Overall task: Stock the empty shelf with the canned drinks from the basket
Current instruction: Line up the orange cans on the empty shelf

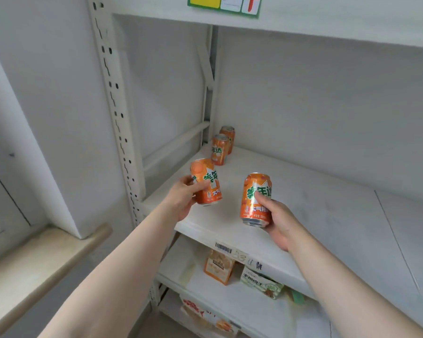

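Cans first: your left hand (183, 198) is wrapped around an orange can (206, 181) that leans a little to the left, above the near left corner of the shelf (327, 215), so straighten it and set it down flat just in front of the two cans (221, 148) already standing in a line at the far left corner. Your right hand (279, 220) grips a second orange can (256, 200) by its lower half, upright and near the front edge; place this one just to the right of the row, label facing you, to begin a new line. Basket is not in view.
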